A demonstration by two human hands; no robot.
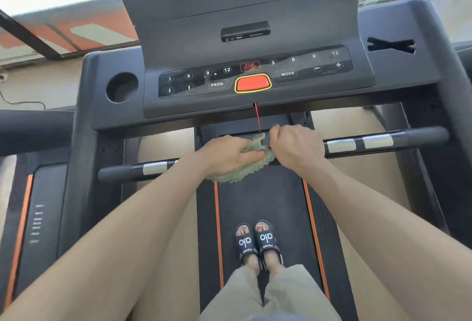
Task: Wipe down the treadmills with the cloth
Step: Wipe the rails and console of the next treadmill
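Left hand (224,156): closed around the green cloth (237,170), thumb pressed across the top of the bunched fabric. Cloth hangs below and to the right of the palm, its scalloped edge showing under the hand.

Right hand (296,148): closed, fingers curled over the upper end of the same cloth, which peeks out between the two hands. Whether these fingers also pinch the red cord (257,119) cannot be told; the cord runs straight down from the console (255,75) and ends at the knuckles.

Position: both hands are held together over the front of the belt (260,206), level with the two handlebars. Left handlebar (138,170) passes behind the left wrist; right handlebar (383,142) passes behind the right hand. Contact between cloth and either bar is not discernible.

Console: dark panel with numbered keys, PROG and MODE keys, a STOP/START label and a red button (252,83) framed in yellow. A round cup holder (122,87) sits at its left.

Belt: black, with orange stripes down each side. The person stands on it in black slides (256,243), feet side by side.

A second treadmill (28,206) with an orange stripe lies at the left edge of the view.
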